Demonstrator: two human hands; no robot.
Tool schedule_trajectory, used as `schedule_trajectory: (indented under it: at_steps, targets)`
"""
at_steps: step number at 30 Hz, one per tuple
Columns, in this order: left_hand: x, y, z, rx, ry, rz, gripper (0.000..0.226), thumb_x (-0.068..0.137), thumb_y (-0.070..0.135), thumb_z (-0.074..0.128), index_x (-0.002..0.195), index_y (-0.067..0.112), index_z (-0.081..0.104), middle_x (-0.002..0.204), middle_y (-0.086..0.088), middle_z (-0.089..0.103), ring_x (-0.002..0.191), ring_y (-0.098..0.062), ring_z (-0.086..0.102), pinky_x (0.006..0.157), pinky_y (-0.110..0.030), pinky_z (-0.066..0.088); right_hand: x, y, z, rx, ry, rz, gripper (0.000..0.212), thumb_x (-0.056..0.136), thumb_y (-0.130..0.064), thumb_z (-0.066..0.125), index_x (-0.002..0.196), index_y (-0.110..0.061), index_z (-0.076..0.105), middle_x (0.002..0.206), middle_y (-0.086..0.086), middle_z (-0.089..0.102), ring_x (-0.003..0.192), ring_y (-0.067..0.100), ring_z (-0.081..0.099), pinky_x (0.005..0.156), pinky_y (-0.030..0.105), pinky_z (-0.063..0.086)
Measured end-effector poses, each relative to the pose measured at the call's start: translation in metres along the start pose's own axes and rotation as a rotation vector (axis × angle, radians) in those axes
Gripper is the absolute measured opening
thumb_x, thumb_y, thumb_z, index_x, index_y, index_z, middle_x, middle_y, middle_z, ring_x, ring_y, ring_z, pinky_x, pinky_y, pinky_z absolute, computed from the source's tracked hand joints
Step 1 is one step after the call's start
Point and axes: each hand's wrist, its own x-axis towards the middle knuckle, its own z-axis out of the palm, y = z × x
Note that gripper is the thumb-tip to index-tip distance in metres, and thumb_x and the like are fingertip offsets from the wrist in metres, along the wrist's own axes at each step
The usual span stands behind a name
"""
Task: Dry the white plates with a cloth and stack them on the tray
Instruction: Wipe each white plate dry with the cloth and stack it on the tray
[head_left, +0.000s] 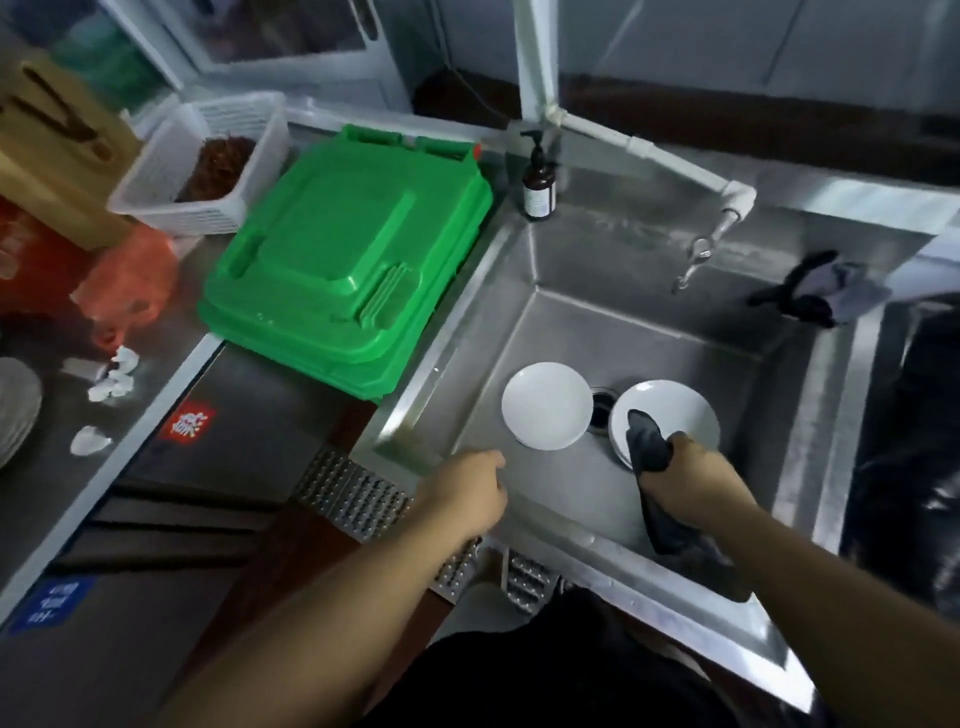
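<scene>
Two round, glossy white ceramic plates lie in the basin of the brushed stainless-steel sink (649, 332), one on each side of the dark circular drain (602, 408). The left white plate (545, 405) lies alone and flat on the sink floor. The right white plate (670, 410) sits on top of at least one more plate; extra rims show at its near edge.

Right hand (693, 470): fingers curled round a dark grey, soft, crumpled cloth (649, 447). The top of the cloth lies on the near-left part of the right plate; the rest trails back under the forearm and over the sink's front rim.

Left hand (467, 483): above the near-left corner of the sink, fingers loosely bent, holding nothing. Whether it touches the rim, cannot tell.

Left of the sink, on the steel counter (62, 415): stacked bright green moulded plastic trays (343, 260), upside down, ribbed and smooth, overhanging the counter edge just beside the sink.

Behind the trays, a white slotted plastic basket (208, 156) with reddish-brown contents.

At the sink's back corner, a brown pump bottle (538, 182) stands upright. White pipe tap (691, 249) over the basin. A dark rag (821, 288) is draped on the right rim.
</scene>
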Motion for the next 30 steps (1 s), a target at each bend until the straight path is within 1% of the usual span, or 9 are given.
schedule_trajectory:
  at_steps: [3, 5, 8, 12, 14, 17, 23, 26, 30]
  targets:
    - [0.043, 0.000, -0.003, 0.016, -0.060, 0.075, 0.041, 0.100, 0.028, 0.056, 0.141, 0.029, 0.061, 0.144, 0.002, 0.063, 0.120, -0.023, 0.065, 0.096, -0.033, 0.054, 0.019, 0.002, 0.003, 0.077, 0.031, 0.096, 0.025, 0.095, -0.031, 0.066, 0.104, -0.012, 0.052, 0.096, 0.017, 0.067, 0.087, 0.039, 0.061, 0.073, 0.039, 0.044]
    - [0.071, -0.004, -0.005, 0.019, -0.105, 0.110, 0.043, 0.099, 0.028, 0.058, 0.141, 0.029, 0.061, 0.145, 0.002, 0.063, 0.124, -0.024, 0.064, 0.101, -0.034, 0.053, 0.033, -0.001, 0.007, 0.179, 0.057, 0.199, 0.028, 0.094, -0.032, 0.069, 0.105, -0.009, 0.057, 0.101, 0.019, 0.072, 0.093, 0.041, 0.067, 0.075, 0.038, 0.047]
    - [0.109, -0.015, -0.010, 0.041, -0.183, 0.159, 0.042, 0.099, 0.028, 0.056, 0.141, 0.029, 0.061, 0.147, 0.003, 0.062, 0.126, -0.024, 0.063, 0.099, -0.033, 0.051, 0.052, -0.006, 0.015, 0.501, 0.099, 0.435, 0.040, 0.086, -0.031, 0.081, 0.114, -0.006, 0.070, 0.106, 0.016, 0.074, 0.098, 0.038, 0.070, 0.089, 0.044, 0.059]
    - [0.157, -0.026, -0.018, 0.092, -0.254, 0.203, 0.038, 0.098, 0.026, 0.052, 0.134, 0.029, 0.063, 0.142, 0.002, 0.064, 0.118, -0.027, 0.065, 0.095, -0.038, 0.056, 0.069, -0.014, 0.029, 0.929, 0.148, 0.637, 0.046, 0.081, -0.031, 0.088, 0.118, -0.009, 0.073, 0.110, 0.013, 0.076, 0.102, 0.036, 0.071, 0.102, 0.051, 0.057]
    - [0.177, -0.028, -0.021, 0.134, -0.280, 0.211, 0.036, 0.097, 0.025, 0.052, 0.131, 0.027, 0.064, 0.139, 0.001, 0.065, 0.118, -0.028, 0.065, 0.095, -0.041, 0.057, 0.076, -0.021, 0.037, 1.068, 0.138, 0.697, 0.045, 0.081, -0.031, 0.088, 0.117, -0.009, 0.072, 0.111, 0.015, 0.077, 0.104, 0.038, 0.072, 0.100, 0.051, 0.056]
    - [0.203, -0.031, -0.018, 0.152, -0.309, 0.197, 0.037, 0.096, 0.025, 0.051, 0.130, 0.028, 0.064, 0.136, 0.002, 0.066, 0.115, -0.027, 0.066, 0.093, -0.040, 0.058, 0.087, -0.029, 0.047, 1.205, 0.089, 0.763, 0.044, 0.080, -0.025, 0.090, 0.114, -0.005, 0.071, 0.105, 0.018, 0.079, 0.099, 0.039, 0.075, 0.088, 0.047, 0.060]
    - [0.253, -0.037, 0.018, 0.139, -0.344, 0.114, 0.034, 0.099, 0.027, 0.054, 0.130, 0.025, 0.066, 0.131, -0.001, 0.069, 0.114, -0.027, 0.066, 0.092, -0.036, 0.056, 0.128, -0.029, 0.078, 1.277, 0.004, 0.817, 0.028, 0.086, -0.016, 0.083, 0.108, -0.004, 0.070, 0.099, 0.020, 0.079, 0.090, 0.036, 0.076, 0.069, 0.037, 0.057]
    - [0.278, -0.041, 0.043, 0.086, -0.328, 0.028, 0.031, 0.099, 0.026, 0.056, 0.127, 0.020, 0.070, 0.127, -0.005, 0.072, 0.114, -0.031, 0.067, 0.093, -0.035, 0.055, 0.152, -0.020, 0.102, 1.249, -0.029, 0.798, 0.030, 0.087, -0.016, 0.082, 0.113, -0.006, 0.070, 0.105, 0.020, 0.078, 0.094, 0.037, 0.075, 0.074, 0.039, 0.059]
    - [0.311, -0.045, 0.082, 0.010, -0.298, -0.109, 0.025, 0.099, 0.025, 0.054, 0.111, 0.018, 0.074, 0.117, -0.007, 0.075, 0.103, -0.033, 0.068, 0.078, -0.030, 0.049, 0.180, -0.010, 0.133, 1.135, -0.005, 0.725, 0.028, 0.086, -0.020, 0.082, 0.111, -0.013, 0.070, 0.105, 0.017, 0.077, 0.095, 0.037, 0.074, 0.085, 0.047, 0.061]
